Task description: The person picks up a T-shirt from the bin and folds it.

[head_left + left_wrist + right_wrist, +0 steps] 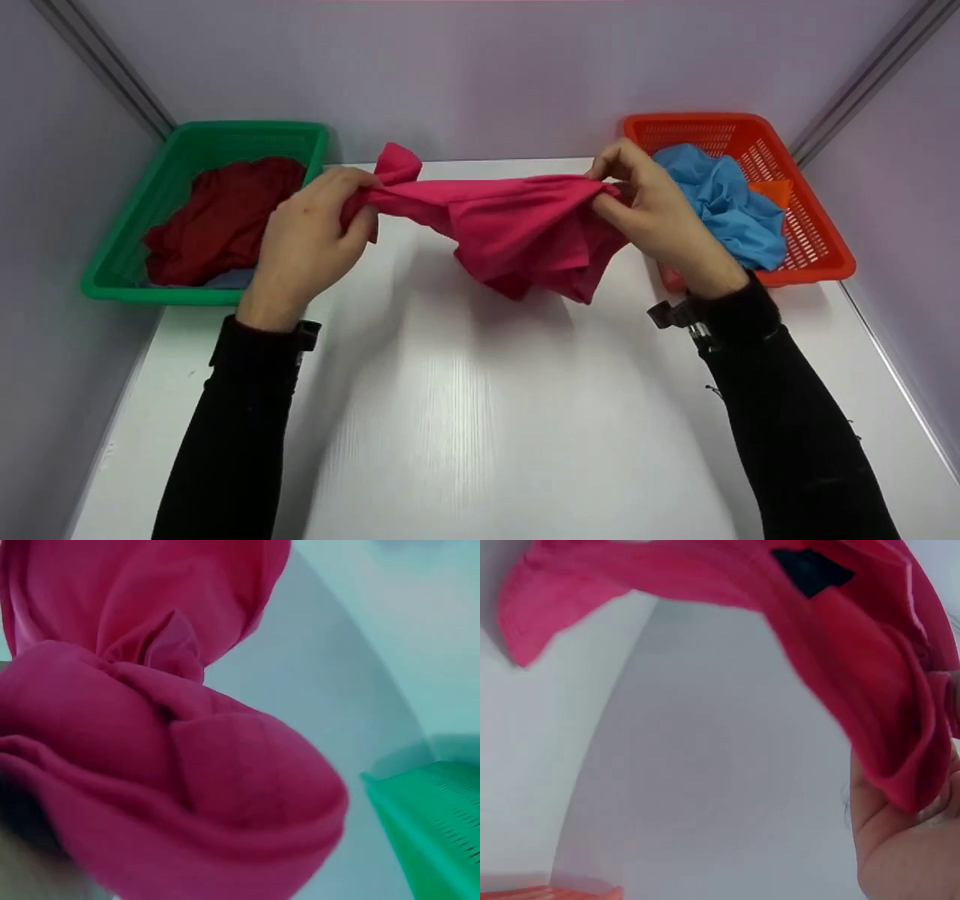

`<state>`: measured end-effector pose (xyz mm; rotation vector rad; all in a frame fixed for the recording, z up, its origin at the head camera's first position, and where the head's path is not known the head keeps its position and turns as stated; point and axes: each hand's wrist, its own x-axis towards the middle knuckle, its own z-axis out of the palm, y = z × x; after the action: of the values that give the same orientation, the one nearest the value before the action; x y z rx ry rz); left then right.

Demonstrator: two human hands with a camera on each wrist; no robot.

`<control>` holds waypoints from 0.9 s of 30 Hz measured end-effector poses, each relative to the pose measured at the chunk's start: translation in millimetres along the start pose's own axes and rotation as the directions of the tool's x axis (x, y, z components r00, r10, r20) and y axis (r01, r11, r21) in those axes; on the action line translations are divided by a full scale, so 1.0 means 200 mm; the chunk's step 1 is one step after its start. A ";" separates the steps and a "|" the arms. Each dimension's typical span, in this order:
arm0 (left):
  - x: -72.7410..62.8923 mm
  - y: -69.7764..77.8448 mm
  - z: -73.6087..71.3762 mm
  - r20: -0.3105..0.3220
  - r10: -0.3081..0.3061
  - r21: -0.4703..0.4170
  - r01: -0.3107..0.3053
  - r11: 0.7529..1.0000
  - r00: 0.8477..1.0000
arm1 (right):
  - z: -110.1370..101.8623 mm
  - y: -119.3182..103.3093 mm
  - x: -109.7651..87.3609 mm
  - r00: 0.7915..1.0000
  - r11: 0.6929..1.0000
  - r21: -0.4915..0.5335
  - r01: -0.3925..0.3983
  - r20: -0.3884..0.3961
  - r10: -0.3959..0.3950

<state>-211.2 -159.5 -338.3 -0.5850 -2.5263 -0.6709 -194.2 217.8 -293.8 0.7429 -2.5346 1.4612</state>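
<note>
A bunched pink garment (pixel 525 232) hangs in the air between both hands, stretched along its top edge, its lower folds drooping above the table. My left hand (pixel 311 232) pinches its left end between thumb and fingers, and a loose flap sticks up there. At the other end my right hand (pixel 645 199) grips the top edge with thumb and fingertips. In the left wrist view the garment (pixel 187 742) covers most of that hand. Its folded edge (pixel 885 690) loops into the right hand (pixel 911 847) in the right wrist view, where a dark patch shows inside.
A green basket (pixel 319 142) at the back left holds dark red cloth (pixel 232 217) and some greyish cloth beneath. An orange-red basket (pixel 817 225) at the back right holds blue cloth (pixel 724 202) and an orange piece (pixel 772 193). Panels enclose the white table (pixel 465 420).
</note>
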 end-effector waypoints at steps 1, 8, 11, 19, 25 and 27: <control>0.00 0.01 -0.03 0.002 -0.005 -0.021 0.005 1.000 1.000 | -0.01 -0.02 0.00 1.000 1.000 0.021 0.006 -0.002 -0.006; -0.02 0.02 -0.12 0.117 -0.047 -0.208 0.071 0.976 0.992 | -0.07 -0.04 -0.02 0.995 0.980 0.175 -0.091 0.055 0.083; -0.01 -0.02 -0.07 0.169 -0.073 -0.239 0.113 0.965 0.983 | -0.06 0.02 0.00 0.989 0.977 0.160 -0.140 0.071 0.130; 0.00 -0.11 0.24 0.258 -0.124 -0.102 0.154 0.983 0.958 | 0.05 0.41 0.10 0.987 0.952 -0.263 -0.160 -0.036 0.156; 0.01 -0.13 0.45 0.242 -0.123 -0.054 0.140 0.989 0.963 | 0.14 0.57 0.13 0.972 0.927 -0.300 -0.224 -0.142 0.189; 0.00 -0.12 0.49 0.228 -0.109 0.017 0.108 0.994 0.967 | 0.17 0.59 0.12 0.977 0.926 -0.318 -0.204 -0.129 0.171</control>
<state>-254.7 -125.4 -422.3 -0.5541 -2.7910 -0.6697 -266.9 229.6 -395.7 0.3745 -2.7321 1.0415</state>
